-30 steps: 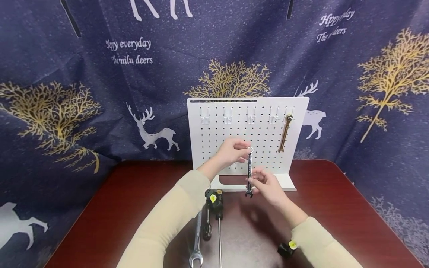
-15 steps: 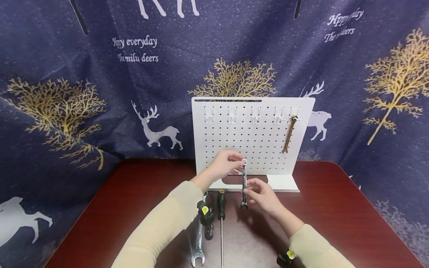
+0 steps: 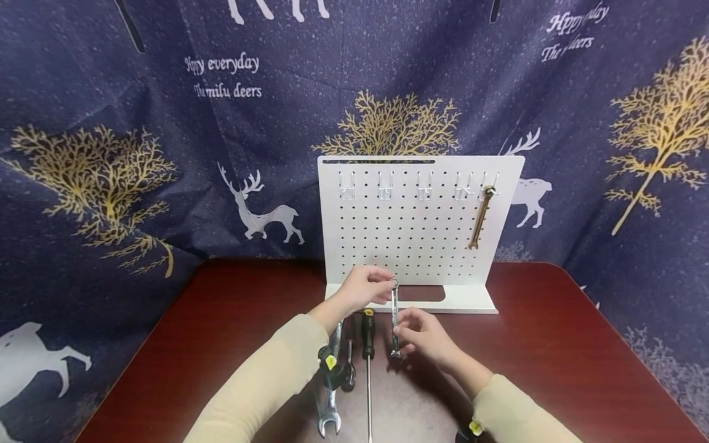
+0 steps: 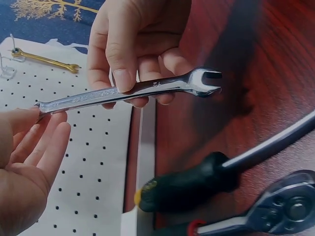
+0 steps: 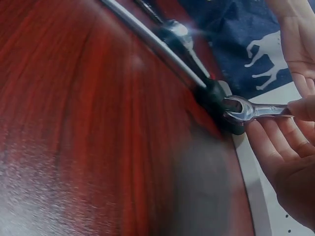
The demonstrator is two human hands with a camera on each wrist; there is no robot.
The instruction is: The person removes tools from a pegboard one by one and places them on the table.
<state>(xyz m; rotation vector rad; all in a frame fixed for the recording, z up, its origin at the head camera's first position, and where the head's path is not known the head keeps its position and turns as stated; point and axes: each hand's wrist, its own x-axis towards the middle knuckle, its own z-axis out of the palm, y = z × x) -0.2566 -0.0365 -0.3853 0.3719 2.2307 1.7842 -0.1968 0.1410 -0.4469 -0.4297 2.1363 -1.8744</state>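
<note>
Both of my hands hold a small silver combination wrench [image 3: 395,315] upright, above the table in front of the pegboard. My left hand [image 3: 361,289] pinches its ring end at the top; that end is mostly covered by the fingertips in the left wrist view. Lower on the shaft, my right hand [image 3: 428,337] grips with thumb and fingers, near the open-ended jaw. Engraved marks show along the wrench shaft [image 4: 147,87] in the left wrist view. In the right wrist view the wrench's open end [image 5: 240,109] overlaps the dark handle of a screwdriver [image 5: 216,101].
A white pegboard [image 3: 410,246] with several clear hooks stands at the back; a gold-coloured wrench [image 3: 480,218] hangs at its right. On the table [image 3: 554,344] lie a long screwdriver [image 3: 368,335], a ratchet [image 3: 349,372] and a larger wrench [image 3: 330,412], partly behind the left wrist.
Both hands have brought the small wrench down and to the left, from in front of the pegboard's holes to below them. Their grips look the same. The head view has shifted slightly.
</note>
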